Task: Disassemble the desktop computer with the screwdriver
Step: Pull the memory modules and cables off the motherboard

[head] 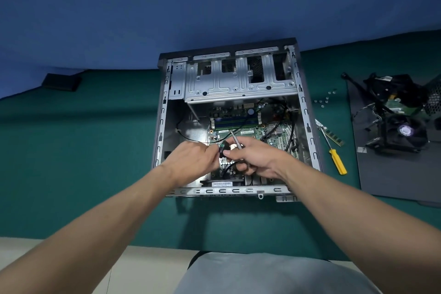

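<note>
Two hands are closed on one screwdriver over the opened desktop computer at mid-desk.
Its dark handle is pinched by the left hand, its steel shaft gripped by the right hand; the long axis is slanted away toward the desk's far edge, above the motherboard.

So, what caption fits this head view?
Left hand and right hand grip a dark-handled screwdriver above the motherboard in the computer case.

You have no legible text before you: the barcode sticker on the computer case's near edge and the white label on the motherboard are too blurred to read.
</note>
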### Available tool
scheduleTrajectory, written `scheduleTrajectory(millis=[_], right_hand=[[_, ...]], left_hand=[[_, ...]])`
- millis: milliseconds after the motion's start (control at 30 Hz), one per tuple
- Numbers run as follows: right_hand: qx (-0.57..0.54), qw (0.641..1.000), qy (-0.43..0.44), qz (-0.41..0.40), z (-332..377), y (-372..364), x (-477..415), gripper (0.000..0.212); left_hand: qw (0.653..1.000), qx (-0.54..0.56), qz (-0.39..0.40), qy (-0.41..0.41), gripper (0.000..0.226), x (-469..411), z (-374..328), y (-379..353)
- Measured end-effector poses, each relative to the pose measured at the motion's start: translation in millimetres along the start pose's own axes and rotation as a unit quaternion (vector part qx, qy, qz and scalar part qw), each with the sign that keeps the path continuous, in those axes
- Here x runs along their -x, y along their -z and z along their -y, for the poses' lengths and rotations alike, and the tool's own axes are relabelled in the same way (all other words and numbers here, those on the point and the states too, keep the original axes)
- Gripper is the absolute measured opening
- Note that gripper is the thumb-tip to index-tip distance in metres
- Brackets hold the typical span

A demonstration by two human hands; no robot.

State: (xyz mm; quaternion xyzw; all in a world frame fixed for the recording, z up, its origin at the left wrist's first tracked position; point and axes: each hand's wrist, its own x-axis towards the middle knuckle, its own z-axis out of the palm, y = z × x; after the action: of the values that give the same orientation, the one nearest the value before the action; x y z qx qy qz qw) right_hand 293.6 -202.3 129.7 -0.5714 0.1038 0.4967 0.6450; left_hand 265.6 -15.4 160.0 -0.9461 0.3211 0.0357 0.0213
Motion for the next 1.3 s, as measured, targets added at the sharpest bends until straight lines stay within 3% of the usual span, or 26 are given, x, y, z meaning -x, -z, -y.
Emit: scheduleTrajectory(millis=[200,300,533,767,900,1067,1300], right_hand=[[-0.025,1.0,0.015,-0.008,0,-4,-6,0.027],[-0.085,0.996,0.019,-0.014,0,-4,-8,0.028],[-0.132,0.991,0.021,-0.023,0,-8,-13,0.028],[-0.146,0.989,0.032,-0.004,1,-9,-16,0.025],[-0.147,0.989,0.033,-0.004,1,-10,-18,0.025],[-0.133,0.99,0.037,-0.01,1,-10,-20,0.016],[-0.128,0.99,0.051,-0.037,-3,-12,-21,0.017]], left_hand=[[0.996,0.041,-0.025,0.074,0.025,0,3,-9],[0.989,0.085,-0.022,0.117,0.037,1,7,-16],[0.992,0.108,-0.038,0.048,0.021,-1,16,-19],[0.984,0.155,-0.05,0.077,0.028,-6,22,-27],[0.99,0.095,-0.092,0.039,0.014,-10,22,-24],[0.995,-0.03,-0.09,0.029,0.016,-15,23,-19],[0.993,-0.07,-0.08,0.043,0.019,-22,18,-17]])
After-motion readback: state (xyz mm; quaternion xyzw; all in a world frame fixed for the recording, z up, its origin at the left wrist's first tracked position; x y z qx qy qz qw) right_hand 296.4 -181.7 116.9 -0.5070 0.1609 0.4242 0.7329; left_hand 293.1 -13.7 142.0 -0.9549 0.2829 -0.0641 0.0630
